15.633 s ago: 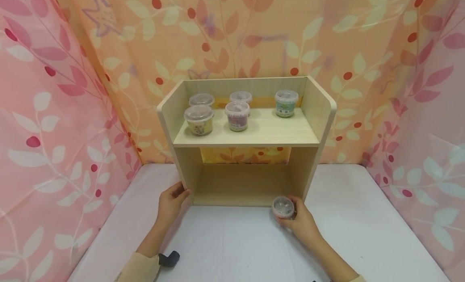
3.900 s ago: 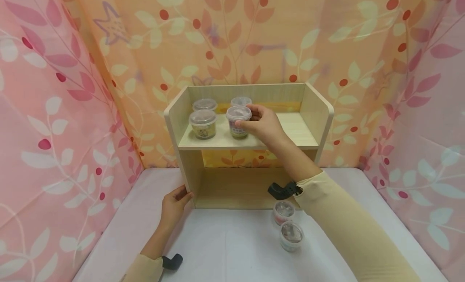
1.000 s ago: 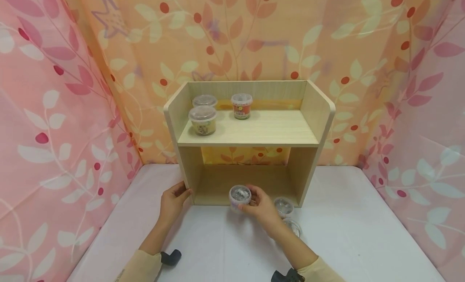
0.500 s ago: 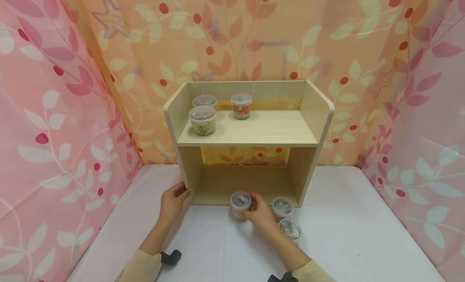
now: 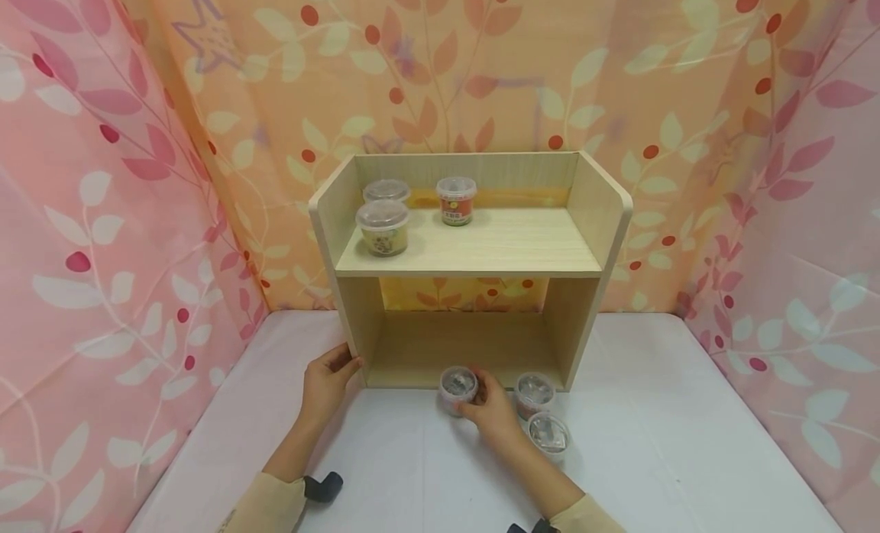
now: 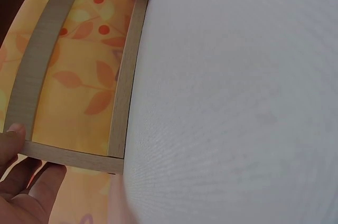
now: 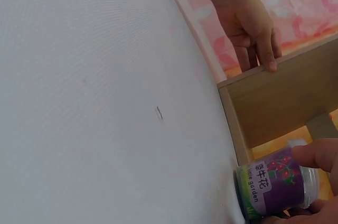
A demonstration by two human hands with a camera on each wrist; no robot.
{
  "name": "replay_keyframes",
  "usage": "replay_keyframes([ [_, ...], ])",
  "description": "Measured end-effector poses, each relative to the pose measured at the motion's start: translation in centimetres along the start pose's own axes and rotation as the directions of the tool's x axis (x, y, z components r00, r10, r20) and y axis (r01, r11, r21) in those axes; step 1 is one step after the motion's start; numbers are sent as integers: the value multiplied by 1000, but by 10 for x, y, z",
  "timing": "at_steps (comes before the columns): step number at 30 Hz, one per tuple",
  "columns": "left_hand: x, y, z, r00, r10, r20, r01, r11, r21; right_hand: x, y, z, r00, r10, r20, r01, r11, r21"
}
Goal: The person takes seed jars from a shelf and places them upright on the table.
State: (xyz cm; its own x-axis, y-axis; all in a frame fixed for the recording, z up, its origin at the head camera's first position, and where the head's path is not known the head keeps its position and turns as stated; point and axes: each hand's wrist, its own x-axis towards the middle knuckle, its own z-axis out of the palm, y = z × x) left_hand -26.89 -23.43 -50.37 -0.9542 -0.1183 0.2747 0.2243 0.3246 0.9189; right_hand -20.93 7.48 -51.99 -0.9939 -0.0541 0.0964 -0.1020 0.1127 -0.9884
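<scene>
My right hand [image 5: 498,412] is stretched forward, clamped round a plastic cup [image 5: 457,391]; left hand [image 5: 325,384] pinches the shelf [image 5: 509,243]'s side

Purple label [image 7: 282,184] reads "little garden" under Chinese characters

An orange leaf-printed fabric backdrop [image 5: 275,98] rises behind the white-covered table [image 5: 639,434]; pink leaf-printed fabric [image 5: 124,243] flanks both sides.

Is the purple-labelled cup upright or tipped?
Upright: the purple-labelled cup has its lid facing up in the head view, and its base faces the white tablecloth in the right wrist view.
</scene>
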Motion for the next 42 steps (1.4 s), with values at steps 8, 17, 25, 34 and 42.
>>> replay_keyframes([
  [8, 1, -3, -1, 1000, 23, -3, -23, 1000, -10, -7, -7, 2, 998, -65, -23, 60, 980, -189],
  [17, 0, 0, -1, 1000, 26, 0, -26, 1000, -4, -13, -58, -4, 991, -131, 25, 133, 963, -234],
  [25, -2, 6, -2, 1000, 8, 12, -8, 999, -43, -20, -132, -22, 975, -191, 111, 208, 964, -167],
  [34, -11, 33, -4, 999, -16, 33, 17, 1000, -20, -3, -218, -64, 916, -383, 118, 394, 915, -87],
  [42, -14, 40, -6, 999, -3, 38, 5, 999, -32, 38, -270, -85, 924, -379, 49, 382, 921, -77],
])
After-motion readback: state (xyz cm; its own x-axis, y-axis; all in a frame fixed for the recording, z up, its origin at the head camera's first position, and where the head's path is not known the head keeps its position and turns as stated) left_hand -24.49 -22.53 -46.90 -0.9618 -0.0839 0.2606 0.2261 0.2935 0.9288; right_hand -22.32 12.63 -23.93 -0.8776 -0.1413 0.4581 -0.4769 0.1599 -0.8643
